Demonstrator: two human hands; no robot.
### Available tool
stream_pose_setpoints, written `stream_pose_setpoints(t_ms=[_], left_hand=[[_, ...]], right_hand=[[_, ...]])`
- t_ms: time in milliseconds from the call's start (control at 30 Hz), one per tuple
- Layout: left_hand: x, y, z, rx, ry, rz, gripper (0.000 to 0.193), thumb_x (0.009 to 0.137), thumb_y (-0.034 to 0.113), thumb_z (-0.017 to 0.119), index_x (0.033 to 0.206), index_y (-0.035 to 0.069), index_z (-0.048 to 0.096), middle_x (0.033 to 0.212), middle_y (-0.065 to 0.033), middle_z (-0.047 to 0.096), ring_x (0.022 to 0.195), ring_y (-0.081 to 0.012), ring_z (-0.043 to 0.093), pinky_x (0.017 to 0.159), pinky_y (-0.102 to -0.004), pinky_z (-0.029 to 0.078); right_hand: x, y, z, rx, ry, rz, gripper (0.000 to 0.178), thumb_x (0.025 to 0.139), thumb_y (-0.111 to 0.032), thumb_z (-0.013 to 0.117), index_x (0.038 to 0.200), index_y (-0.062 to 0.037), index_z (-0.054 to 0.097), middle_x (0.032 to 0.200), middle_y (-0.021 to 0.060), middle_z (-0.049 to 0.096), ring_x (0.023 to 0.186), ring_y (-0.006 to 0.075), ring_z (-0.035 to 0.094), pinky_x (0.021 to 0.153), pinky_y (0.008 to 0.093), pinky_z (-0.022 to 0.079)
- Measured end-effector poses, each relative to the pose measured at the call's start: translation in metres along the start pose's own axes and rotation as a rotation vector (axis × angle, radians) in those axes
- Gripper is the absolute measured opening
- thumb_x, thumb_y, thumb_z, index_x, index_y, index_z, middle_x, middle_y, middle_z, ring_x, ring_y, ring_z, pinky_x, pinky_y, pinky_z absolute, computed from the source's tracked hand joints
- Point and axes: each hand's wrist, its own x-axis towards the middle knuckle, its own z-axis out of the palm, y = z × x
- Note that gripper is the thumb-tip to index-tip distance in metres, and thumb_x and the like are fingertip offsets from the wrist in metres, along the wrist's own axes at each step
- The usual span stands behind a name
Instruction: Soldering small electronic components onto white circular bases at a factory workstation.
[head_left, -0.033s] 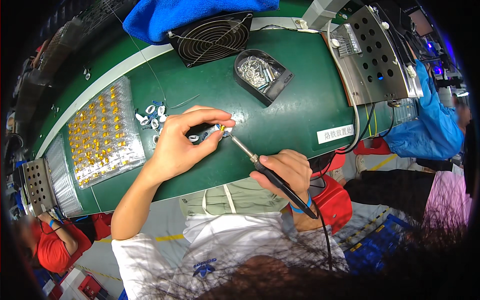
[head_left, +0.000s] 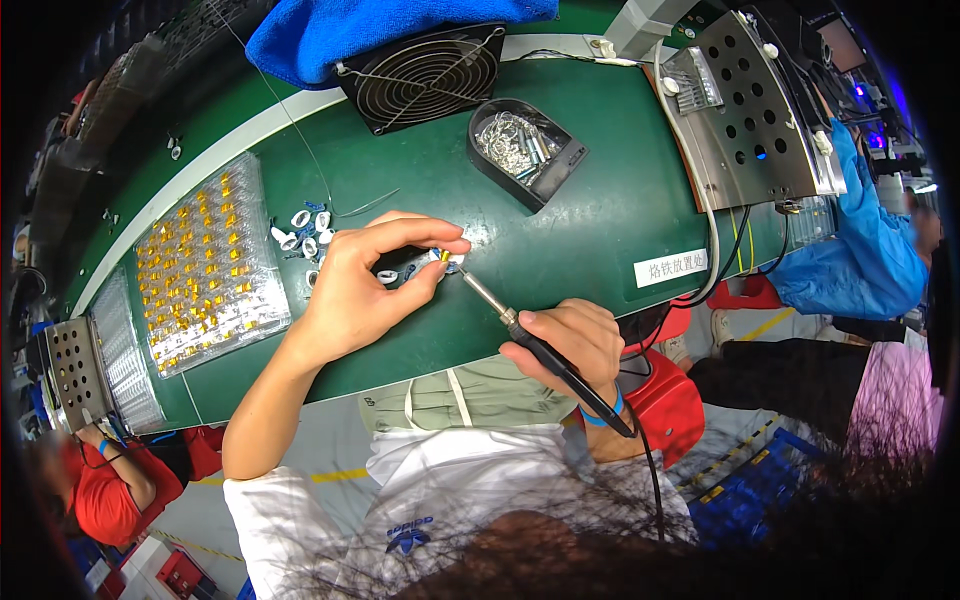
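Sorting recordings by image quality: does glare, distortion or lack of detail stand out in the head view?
Head view: fisheye bending, with the bench's white strip curved and the corners black; a pale glare patch on the green bench top just past the left hand; the small part in that hand too small to show fine detail.

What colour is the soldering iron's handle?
Black: the handle shows best in the head view.

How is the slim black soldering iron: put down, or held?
Held: the right hand grips the black soldering iron, its metal tip near the small yellow-white part in the left hand.
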Motion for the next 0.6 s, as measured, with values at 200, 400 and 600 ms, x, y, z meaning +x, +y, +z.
stream_pose_setpoints(t_ms=[200,400,600], left_hand=[[0.003,0.007,-0.001,0.022,0.007,0.006,0.035,0.087,-0.013,0.066,0.12,-0.005,0.069,0.119,-0.0152,0.07,0.111,-0.0242,0.072,0.099,-0.0326,0.057],[0.004,0.003,0.001,0.032,0.029,0.011,0.033,0.087,-0.01,0.067,0.119,-0.003,0.071,0.116,-0.0144,0.073,0.108,-0.0236,0.073,0.098,-0.0329,0.057],[0.006,0.003,0.003,0.01,0.055,0.016,0.032,0.087,-0.007,0.068,0.118,-0.002,0.072,0.114,-0.0134,0.075,0.105,-0.0236,0.074,0.095,-0.033,0.058]], right_hand=[[0.003,0.0,-0.002,-0.015,-0.012,-0.004,0.043,0.074,-0.016,0.093,0.107,-0.0003,0.07,0.076,0.0111,0.07,0.059,0.0247,0.066,0.052,0.0329,0.05],[0.0,0.002,-0.001,-0.014,-0.007,-0.008,0.042,0.075,-0.016,0.093,0.106,-0.0002,0.07,0.075,0.0103,0.069,0.059,0.0245,0.066,0.052,0.0328,0.051],[-0.007,0.0,-0.008,-0.026,0.037,0.022,0.038,0.08,-0.02,0.09,0.104,0.0007,0.07,0.077,0.0117,0.069,0.061,0.0258,0.067,0.057,0.032,0.053]])
